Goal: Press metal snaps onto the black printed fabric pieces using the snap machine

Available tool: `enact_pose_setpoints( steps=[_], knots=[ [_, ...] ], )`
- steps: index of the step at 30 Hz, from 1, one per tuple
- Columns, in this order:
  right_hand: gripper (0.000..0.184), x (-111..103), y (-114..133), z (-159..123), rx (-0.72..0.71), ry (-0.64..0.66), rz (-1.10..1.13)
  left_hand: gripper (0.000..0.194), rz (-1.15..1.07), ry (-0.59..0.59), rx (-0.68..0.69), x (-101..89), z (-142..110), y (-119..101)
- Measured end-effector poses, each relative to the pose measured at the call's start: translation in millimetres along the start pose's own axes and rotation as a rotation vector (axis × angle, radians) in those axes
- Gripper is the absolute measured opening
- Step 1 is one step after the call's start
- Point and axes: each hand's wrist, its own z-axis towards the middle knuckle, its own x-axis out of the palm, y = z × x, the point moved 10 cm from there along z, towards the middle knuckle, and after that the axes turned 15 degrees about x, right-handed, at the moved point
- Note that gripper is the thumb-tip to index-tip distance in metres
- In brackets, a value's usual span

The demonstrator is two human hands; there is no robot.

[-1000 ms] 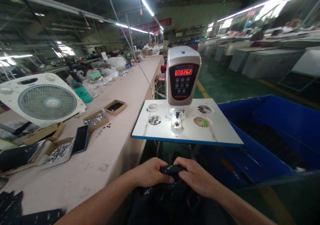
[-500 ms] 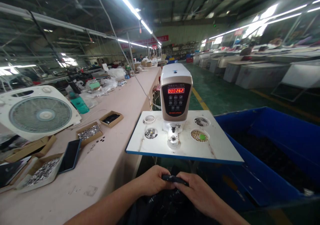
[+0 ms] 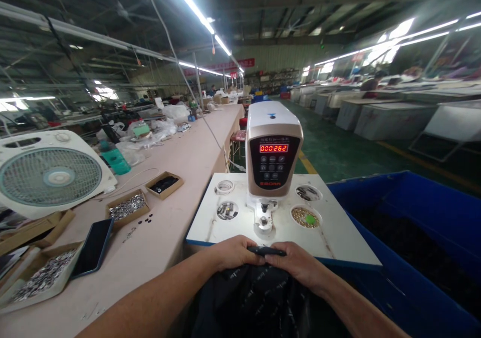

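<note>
Both hands pinch the edge of a black garment (image 3: 255, 298) whose fabric carries small pale lettering. My left hand (image 3: 235, 253) grips the edge from the left, thumb underneath. My right hand (image 3: 296, 263) is closed on the same edge a short way to the right, leaving a dark strip stretched between them. Just beyond the strip stands a snap-fastening machine (image 3: 274, 147) with a red display reading 000262. Its lower die (image 3: 264, 223) sits slightly above the fabric edge in view, and the cloth appears apart from it. The rest of the garment hangs below the white machine table (image 3: 349, 228).
Round wells in the machine table hold small metal parts (image 3: 300, 217). On the long bench (image 3: 169, 228) at left are boxes of metal fasteners (image 3: 128, 205), a phone (image 3: 92, 248) and a fan (image 3: 56, 173). A blue bin (image 3: 398, 188) with dark cloth stands right.
Both hands have carried the garment edge forward and up, to the front edge of the machine table. More of the hanging fabric shows. The machine looks nearer; its display is unchanged.
</note>
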Motion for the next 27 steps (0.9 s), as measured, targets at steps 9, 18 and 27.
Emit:
enact_pose_setpoints(
  steps=[9, 18, 27],
  knots=[
    [0.036, -44.9, 17.7, 52.1, 0.015, -0.09, 0.077, 0.034, -0.008, -0.119, 0.067, -40.5, 59.7, -16.5],
    [0.029, -67.3, 24.5, 64.8, 0.03, -0.195, -0.006, 0.028, 0.07, -0.106, 0.086, -56.3, 81.2, -17.8],
    [0.022, -78.3, 34.2, 71.6, -0.009, -0.291, -0.02, 0.021, 0.149, -0.176, 0.077, -65.2, 87.9, -22.1]
  ],
)
